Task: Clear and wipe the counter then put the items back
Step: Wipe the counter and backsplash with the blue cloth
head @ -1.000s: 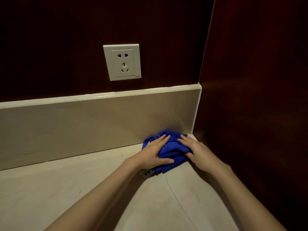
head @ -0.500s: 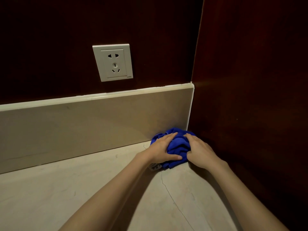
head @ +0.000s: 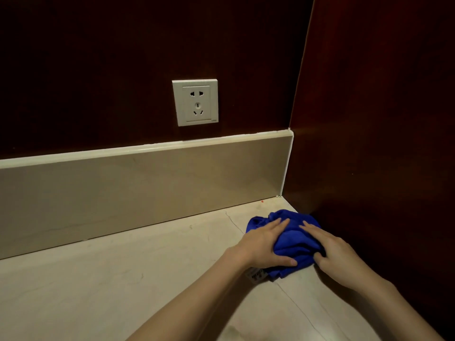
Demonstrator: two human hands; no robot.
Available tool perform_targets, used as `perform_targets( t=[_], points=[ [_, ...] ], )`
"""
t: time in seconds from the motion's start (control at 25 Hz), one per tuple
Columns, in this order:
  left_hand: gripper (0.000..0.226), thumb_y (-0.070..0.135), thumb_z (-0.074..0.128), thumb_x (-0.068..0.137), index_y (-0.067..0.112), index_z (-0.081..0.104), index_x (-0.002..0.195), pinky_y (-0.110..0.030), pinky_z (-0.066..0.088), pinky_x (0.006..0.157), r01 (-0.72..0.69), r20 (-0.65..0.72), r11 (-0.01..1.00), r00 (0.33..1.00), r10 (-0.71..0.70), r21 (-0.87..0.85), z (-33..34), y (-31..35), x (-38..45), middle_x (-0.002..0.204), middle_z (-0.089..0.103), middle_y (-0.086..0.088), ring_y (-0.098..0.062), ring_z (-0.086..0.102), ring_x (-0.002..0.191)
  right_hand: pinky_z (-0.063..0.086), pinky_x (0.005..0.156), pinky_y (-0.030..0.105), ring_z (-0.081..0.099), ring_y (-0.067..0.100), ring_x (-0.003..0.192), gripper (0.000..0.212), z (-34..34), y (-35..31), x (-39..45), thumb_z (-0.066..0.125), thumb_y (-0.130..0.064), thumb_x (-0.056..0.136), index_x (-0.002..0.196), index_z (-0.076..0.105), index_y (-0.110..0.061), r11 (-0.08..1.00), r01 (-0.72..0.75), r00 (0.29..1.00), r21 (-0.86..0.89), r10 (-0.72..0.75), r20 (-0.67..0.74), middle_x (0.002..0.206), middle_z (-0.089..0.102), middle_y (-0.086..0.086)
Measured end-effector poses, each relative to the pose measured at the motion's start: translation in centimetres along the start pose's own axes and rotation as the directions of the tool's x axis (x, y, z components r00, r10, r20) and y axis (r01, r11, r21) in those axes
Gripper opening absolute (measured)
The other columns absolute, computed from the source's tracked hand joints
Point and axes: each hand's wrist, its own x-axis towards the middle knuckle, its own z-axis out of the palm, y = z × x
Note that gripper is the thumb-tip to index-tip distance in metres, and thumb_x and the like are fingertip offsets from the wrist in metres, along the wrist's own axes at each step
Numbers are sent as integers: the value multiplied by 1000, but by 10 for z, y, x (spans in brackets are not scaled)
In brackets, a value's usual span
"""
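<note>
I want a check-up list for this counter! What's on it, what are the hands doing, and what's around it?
Surface: pale stone counter, with a thin crack line running across it and a tiny red speck near the back corner.
Job's things: one bunched blue cloth on the counter beside the dark side panel; a white tag sticks out at its near edge.
Clutter: nothing seen.
Hands: left hand and right hand both press on the blue cloth, fingers mostly straight.
Cables: nothing seen.
Surroundings: beige backsplash, dark back wall with a white socket, nothing plugged in.
</note>
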Motion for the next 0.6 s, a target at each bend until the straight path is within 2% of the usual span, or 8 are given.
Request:
perform_targets(
  t=[0.16,0.28,0.36,0.52,0.6],
  points=[
    [93,59,56,85,28,0,153,-36,25,115,3,-6,998,1000,-3,61,5,13,-27,161,3,5,-17,14,147,4,116,23,7,-4,138,70,8,-11,-18,50,2,89,147,23,-26,999,17,1000,32,-18,11,156,20,-10],
    [92,60,55,86,29,-1,153,-38,28,114,31,-6,997,1000,-31,66,4,11,-44,161,2,3,-20,17,146,-6,112,23,-2,-5,135,69,17,-26,-22,46,3,90,148,21,-25,999,12,999,31,-13,33,156,15,-12],
    [92,60,55,86,29,0,153,-39,27,114,48,-8,997,999,-48,54,1,5,-58,161,3,3,-20,16,146,-4,114,27,-2,-5,135,69,23,-40,-24,45,3,91,148,21,-26,999,8,999,48,-11,48,157,15,-10],
    [90,58,55,87,27,3,153,-43,6,120,40,-38,998,999,-39,38,-9,-22,-96,161,6,4,-16,9,147,2,111,17,3,-4,138,67,38,-77,-27,46,-2,92,149,20,-26,998,52,995,19,-53,79,157,16,-12],
    [91,61,55,85,29,5,153,-45,5,120,49,-72,998,996,-47,37,-16,-46,-118,161,8,6,-13,8,147,4,112,17,5,1,144,67,49,-103,-27,48,-9,92,149,18,-28,996,91,991,7,-91,100,157,14,-12]
  ],
)
